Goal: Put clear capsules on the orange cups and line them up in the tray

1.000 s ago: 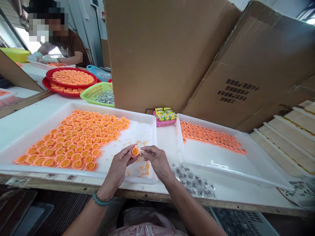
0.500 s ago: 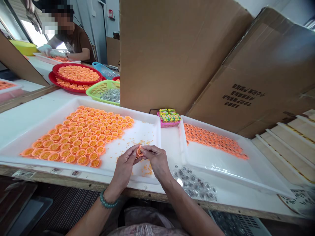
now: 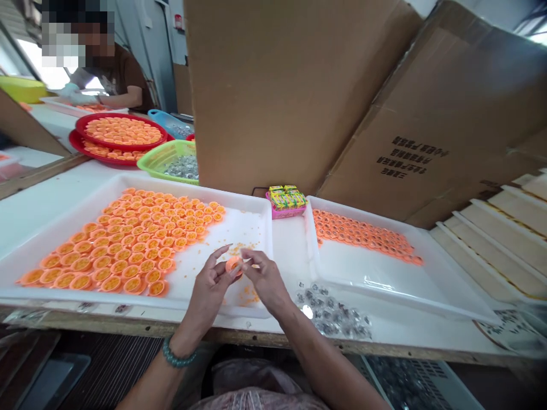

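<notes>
Between both hands, over the right part of a white tray [image 3: 252, 219], is a small round orange cup-like piece [image 3: 233, 264]. My left hand [image 3: 209, 285] grips it between thumb and fingers, with one finger raised. At its right side, my right hand [image 3: 265, 279] pinches with thumb and forefinger; these fingertips touch the piece, and anything else between them is too small to make out. Rows of orange cups with yellow filling [image 3: 115, 245] cover the tray's left side. Yellow crumbs [image 3: 248, 296] lie scattered beneath my hands.
Right of my hands, clear glassy pieces [image 3: 335, 313] lie loose on the table. A second white tray [image 3: 367, 285] holds rows of orange pieces [image 3: 363, 236]. Behind stand a pink basket [image 3: 288, 212] of small yellow-green packets and tall cardboard [image 3: 277, 102]. A co-worker [image 3: 123, 74] sits at far left.
The orange piece has turned, showing its round opening more toward me. My left fingers have spread wider and one has lifted. The whole view has shifted slightly.
</notes>
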### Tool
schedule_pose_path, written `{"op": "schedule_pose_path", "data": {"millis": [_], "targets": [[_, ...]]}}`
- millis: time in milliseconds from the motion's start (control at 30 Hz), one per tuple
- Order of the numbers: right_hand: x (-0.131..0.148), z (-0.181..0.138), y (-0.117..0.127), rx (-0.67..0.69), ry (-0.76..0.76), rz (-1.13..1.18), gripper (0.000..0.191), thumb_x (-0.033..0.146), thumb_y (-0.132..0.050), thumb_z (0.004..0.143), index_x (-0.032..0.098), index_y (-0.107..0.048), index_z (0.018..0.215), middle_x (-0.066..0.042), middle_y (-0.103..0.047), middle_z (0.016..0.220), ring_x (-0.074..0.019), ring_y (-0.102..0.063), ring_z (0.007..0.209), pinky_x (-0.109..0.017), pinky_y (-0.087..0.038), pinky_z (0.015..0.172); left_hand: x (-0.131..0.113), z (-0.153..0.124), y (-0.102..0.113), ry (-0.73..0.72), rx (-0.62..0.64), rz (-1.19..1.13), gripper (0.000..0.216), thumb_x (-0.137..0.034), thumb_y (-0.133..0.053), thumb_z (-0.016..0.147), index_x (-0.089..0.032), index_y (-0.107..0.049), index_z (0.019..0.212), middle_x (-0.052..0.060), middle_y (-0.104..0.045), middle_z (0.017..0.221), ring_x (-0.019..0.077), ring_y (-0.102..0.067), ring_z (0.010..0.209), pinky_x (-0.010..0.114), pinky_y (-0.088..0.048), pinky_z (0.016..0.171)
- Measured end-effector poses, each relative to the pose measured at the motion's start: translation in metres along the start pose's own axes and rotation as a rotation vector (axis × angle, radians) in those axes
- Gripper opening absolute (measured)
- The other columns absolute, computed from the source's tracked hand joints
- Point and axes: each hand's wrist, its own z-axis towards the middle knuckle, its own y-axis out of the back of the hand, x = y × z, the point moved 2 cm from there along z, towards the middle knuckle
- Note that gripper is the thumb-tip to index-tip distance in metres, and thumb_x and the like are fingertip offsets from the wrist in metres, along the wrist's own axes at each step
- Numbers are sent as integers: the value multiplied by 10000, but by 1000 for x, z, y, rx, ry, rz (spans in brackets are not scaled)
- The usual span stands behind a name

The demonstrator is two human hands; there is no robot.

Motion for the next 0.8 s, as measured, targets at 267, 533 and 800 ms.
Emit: {"op": "schedule_pose_path", "data": {"millis": [267,533,800], "targets": [[-7,-6,3,-18,54,-251,131,147,-609,755,187,-646,873,-35,-600,904,-137,-581,809,-257,-482,726,-9,1,-3,175,32,106,756,-385,-764,642,-229,-416,1295,34,-708,885,221,-646,922,354,-492,902],[9,-15,70,-136,129,-79,179,338,-538,852,188,-578,943,-17,-677,857,-126,-622,766,-236,-479,686,-7,0,-11,289,91,459,665,-578,-660,664,-263,-521,1232,56,-665,1099,275,-606,1031,419,-419,989],[-28,34,259,-450,-452,-827,231,363,-547,859,153,-629,913,-66,-680,877,-158,-633,773,-256,-490,656,8,10,3,255,54,628,523,-579,-628,689,-272,-610,1112,41,-682,1064,306,-632,970,466,-467,942]]}}
